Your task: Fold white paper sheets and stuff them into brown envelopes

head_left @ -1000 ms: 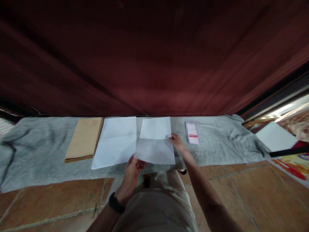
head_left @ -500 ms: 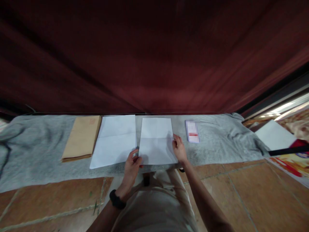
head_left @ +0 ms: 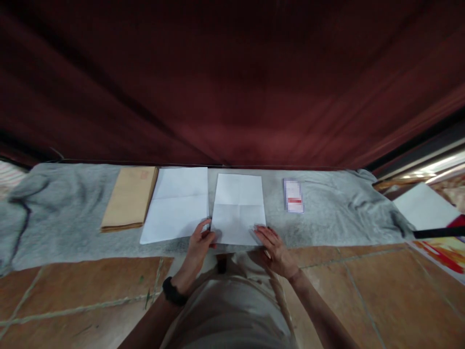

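1. I'm on the head view, and the sheet (head_left: pixel 239 206) is right in the middle: white, lying on the grey cloth (head_left: pixel 334 213), its near edge close to the cloth's front edge. Two creases cross on it, one running across and one running away from the person.
2. Left hand (head_left: pixel 199 241) – at the sheet's near left corner. I see the thumb over that corner, the index finger reaching forward apart from it, and the other fingers curled in. Whether they pinch the paper, I cannot tell.
3. Right hand (head_left: pixel 274 247) – at the near right corner. The fingers are stretched out and laid close together, tips resting on the sheet, with no pinch between them and the thumb.
4. Just left of the sheet I have the larger paper (head_left: pixel 178 203), a crease across it; a narrow strip of cloth separates the two.
5. Beyond that, close to its left edge, sits a stack of brown envelopes (head_left: pixel 129 196).
6. Over to the right, apart from the sheet, a pixelated item (head_left: pixel 293 196) lies on the cloth; a red band is all I can make out.
7. A black watch (head_left: pixel 174 292) circles the left wrist, and a dark red panel (head_left: pixel 232 97) rises behind the cloth.
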A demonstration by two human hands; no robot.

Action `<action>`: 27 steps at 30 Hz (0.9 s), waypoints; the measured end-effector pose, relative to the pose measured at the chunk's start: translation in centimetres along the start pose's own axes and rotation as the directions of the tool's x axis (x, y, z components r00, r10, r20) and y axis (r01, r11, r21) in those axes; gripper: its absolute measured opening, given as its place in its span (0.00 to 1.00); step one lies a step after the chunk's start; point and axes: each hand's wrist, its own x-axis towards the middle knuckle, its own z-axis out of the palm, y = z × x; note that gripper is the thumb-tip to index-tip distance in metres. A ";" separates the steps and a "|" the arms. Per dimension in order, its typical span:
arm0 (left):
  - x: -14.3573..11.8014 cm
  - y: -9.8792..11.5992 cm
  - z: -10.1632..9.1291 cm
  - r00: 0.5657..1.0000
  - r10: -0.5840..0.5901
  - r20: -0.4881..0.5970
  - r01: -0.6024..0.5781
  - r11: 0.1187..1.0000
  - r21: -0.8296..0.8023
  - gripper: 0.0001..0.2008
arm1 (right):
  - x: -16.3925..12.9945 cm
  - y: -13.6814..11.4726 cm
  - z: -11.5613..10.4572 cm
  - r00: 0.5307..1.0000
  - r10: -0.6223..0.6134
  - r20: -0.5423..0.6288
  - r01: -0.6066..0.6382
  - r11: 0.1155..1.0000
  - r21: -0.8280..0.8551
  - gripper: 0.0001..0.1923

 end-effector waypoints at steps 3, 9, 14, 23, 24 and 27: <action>0.0 -0.3 -0.2 1.000 0.004 0.025 -0.005 1.000 0.027 0.35 | 0.3 0.3 0.0 1.000 0.003 -0.018 -0.003 1.000 -0.018 0.44; -0.6 -1.1 -1.0 0.988 0.089 0.129 -0.128 0.936 0.329 0.30 | 0.4 1.3 0.7 1.000 0.015 -0.022 -0.015 1.000 -0.007 0.43; -1.0 -1.2 -1.5 0.821 0.520 0.237 -0.499 0.452 0.739 0.19 | 0.1 1.5 1.0 1.000 0.005 0.005 -0.005 1.000 -0.002 0.42; 1.6 0.3 3.4 0.500 0.284 0.818 -0.861 0.062 0.505 0.26 | 0.3 1.6 0.5 0.999 -0.038 -0.002 0.038 0.999 0.025 0.31; 1.8 0.4 3.8 0.487 0.244 0.839 -0.870 0.053 0.490 0.26 | 0.2 1.6 0.6 0.999 -0.046 -0.007 0.046 0.999 0.029 0.29; 2.2 0.7 4.1 0.466 0.186 0.865 -0.883 0.040 0.468 0.27 | -0.1 1.7 0.8 0.997 -0.058 -0.041 0.060 0.997 0.050 0.28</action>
